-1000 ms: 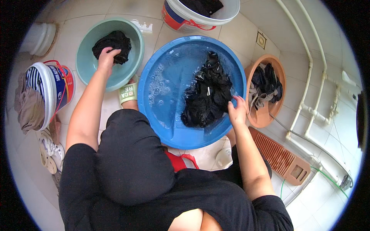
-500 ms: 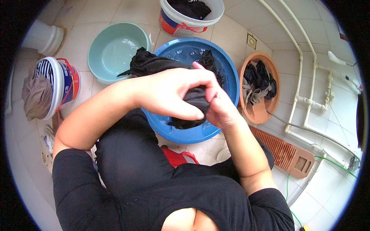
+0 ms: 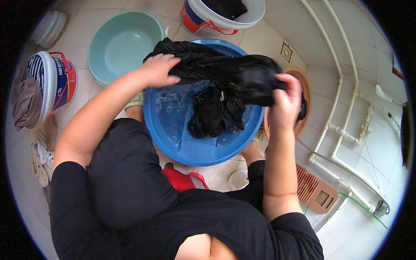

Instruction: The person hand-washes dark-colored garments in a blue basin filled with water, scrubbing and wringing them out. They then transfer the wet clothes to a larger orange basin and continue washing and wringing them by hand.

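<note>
A wet black garment (image 3: 216, 65) is stretched sideways above the blue basin (image 3: 167, 149). My left hand (image 3: 161, 70) grips its left end, fingers over the top of the cloth and thumb below. My right hand (image 3: 287, 97) is closed on the other end, where the fabric bunches and blurs with motion. Beneath the stretched cloth, a heap of black fabric (image 3: 216, 115) with a small white tag lies in the sudsy water; whether it is part of the same garment, I cannot tell.
A pale green basin (image 3: 102, 56) stands at the left of the blue one. Buckets with clothes stand at the far side (image 3: 203, 26) and far left (image 3: 65, 84). An orange basin (image 3: 304, 86) is partly hidden by my right hand. A brown washboard (image 3: 318, 193) leans near wall pipes (image 3: 338, 99).
My hands were close together around the bunched black cloth. They have moved apart, left and right, and the garment is now spread between them. More of the blue basin shows.
</note>
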A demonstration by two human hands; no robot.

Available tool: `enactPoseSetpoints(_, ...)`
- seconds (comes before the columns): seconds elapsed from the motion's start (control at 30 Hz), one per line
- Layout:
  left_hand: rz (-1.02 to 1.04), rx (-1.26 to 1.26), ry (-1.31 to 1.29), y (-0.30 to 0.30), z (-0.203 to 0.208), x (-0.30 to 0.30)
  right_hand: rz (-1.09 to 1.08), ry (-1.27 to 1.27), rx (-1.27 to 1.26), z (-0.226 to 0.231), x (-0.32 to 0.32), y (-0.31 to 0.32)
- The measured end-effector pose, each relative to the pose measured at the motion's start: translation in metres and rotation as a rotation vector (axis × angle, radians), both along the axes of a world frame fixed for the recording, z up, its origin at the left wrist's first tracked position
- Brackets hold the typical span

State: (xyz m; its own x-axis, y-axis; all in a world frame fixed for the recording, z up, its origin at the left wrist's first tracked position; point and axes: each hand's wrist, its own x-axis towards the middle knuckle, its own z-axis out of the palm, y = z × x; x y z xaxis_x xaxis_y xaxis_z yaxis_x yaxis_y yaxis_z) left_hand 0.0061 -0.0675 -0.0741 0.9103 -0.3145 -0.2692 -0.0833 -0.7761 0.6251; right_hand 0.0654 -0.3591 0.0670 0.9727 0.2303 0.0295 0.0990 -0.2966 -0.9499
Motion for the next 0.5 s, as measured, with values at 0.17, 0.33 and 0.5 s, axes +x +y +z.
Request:
enactPoseSetpoints(0.17, -0.342, 0.256, -0.074, -0.014, -0.015, -0.03, 0.38, -0.038, -0.671, -0.125, 0.015, 0.029)
enactPoseSetpoints(0.33, -0.513, 0.074, 0.163, -0.025, -0.032, -0.041, 0.343, 0.103, -1.257, -0.215, -0.013, 0.083)
enactPoseSetpoints(0.5, -0.55, -0.063, 0.331, -0.031, -0.048, -0.05, 0.938, -0.164, -1.384, -0.279, -0.029, 0.067)
